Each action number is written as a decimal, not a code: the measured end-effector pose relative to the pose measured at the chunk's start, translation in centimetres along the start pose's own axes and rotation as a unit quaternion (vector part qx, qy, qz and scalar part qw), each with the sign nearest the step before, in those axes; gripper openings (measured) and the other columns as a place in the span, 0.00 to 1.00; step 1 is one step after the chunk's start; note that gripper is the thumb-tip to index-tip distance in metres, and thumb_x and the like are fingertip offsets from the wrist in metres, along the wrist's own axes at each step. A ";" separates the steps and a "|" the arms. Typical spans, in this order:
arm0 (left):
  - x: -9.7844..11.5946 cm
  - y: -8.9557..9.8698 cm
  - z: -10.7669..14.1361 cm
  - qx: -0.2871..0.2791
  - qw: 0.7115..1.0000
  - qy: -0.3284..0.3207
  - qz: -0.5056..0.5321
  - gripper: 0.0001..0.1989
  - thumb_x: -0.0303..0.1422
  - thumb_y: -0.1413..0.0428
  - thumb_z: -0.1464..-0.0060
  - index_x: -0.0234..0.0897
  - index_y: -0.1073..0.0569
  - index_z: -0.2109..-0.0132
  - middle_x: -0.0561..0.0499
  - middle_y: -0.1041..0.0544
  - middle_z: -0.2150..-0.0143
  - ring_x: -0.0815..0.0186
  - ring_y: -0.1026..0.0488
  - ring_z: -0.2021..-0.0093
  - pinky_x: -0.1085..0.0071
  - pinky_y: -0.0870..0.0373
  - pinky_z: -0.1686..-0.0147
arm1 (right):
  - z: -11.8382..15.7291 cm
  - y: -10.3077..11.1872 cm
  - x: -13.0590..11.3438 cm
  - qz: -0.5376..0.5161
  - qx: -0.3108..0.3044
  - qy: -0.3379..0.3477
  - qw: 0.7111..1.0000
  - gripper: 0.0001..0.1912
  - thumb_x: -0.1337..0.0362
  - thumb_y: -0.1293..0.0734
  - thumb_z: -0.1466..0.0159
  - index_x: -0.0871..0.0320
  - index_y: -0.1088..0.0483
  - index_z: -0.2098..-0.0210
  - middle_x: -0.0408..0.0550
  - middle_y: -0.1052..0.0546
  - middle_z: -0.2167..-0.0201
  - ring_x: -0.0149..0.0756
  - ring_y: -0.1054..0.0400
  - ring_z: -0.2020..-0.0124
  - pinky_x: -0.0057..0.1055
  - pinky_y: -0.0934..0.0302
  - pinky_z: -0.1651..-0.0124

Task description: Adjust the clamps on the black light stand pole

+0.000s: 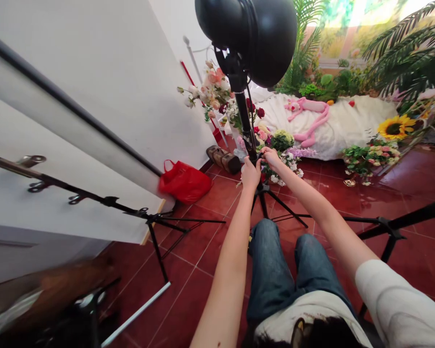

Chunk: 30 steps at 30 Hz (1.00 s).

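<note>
two hands (251,173) (271,159) on stand (244,113) | red tiled floor (188,314) | white wall (97,63)

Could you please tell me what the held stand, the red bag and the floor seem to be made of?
Held stand: probably metal with a black finish, judging by its slim, straight tube and thin legs.
Red bag: perhaps thin plastic or coated fabric, as it looks smooth, slightly shiny and creased.
Floor: seemingly glazed tile, dark red, with pale joint lines and glossy reflections.
</note>
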State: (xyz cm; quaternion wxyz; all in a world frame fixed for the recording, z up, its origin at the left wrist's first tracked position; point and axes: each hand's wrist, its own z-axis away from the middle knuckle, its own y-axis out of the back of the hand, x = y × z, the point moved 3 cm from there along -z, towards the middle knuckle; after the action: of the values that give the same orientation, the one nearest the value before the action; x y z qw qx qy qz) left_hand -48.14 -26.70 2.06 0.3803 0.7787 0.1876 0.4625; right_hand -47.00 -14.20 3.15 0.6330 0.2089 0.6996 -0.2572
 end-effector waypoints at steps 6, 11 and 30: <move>0.2 0.2 0.1 0.000 1.000 -0.007 0.008 0.22 0.43 0.57 0.32 0.34 0.41 0.39 0.36 0.22 0.45 0.52 0.21 0.48 0.63 0.28 0.52 | 2.4 0.9 -1.1 0.209 -0.015 0.214 0.954 0.12 0.67 0.36 0.43 0.59 0.25 0.60 0.52 0.22 0.53 0.44 0.32 0.46 0.41 0.41 0.38; 0.0 0.2 0.2 -0.018 0.999 -0.008 0.029 0.21 0.39 0.55 0.33 0.33 0.41 0.38 0.35 0.25 0.41 0.52 0.23 0.45 0.61 0.28 0.49 | 3.3 -0.5 -1.8 0.302 -0.041 0.263 0.915 0.16 0.56 0.29 0.39 0.58 0.25 0.55 0.54 0.20 0.53 0.48 0.29 0.48 0.49 0.48 0.33; 0.3 -0.1 0.1 0.067 0.989 -0.055 0.118 0.29 0.49 0.60 0.33 0.33 0.42 0.35 0.35 0.29 0.36 0.52 0.26 0.41 0.61 0.28 0.46 | -0.9 -3.2 -11.3 0.091 -0.080 0.341 0.932 0.31 0.40 0.31 0.40 0.55 0.26 0.46 0.47 0.19 0.54 0.42 0.25 0.49 0.39 0.31 0.43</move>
State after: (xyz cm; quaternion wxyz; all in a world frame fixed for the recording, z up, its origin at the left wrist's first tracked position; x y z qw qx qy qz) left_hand -47.87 -26.45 2.13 0.2796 0.8432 0.1042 0.4473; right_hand -48.38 -15.76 14.70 0.3914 0.2960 0.8696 -0.0548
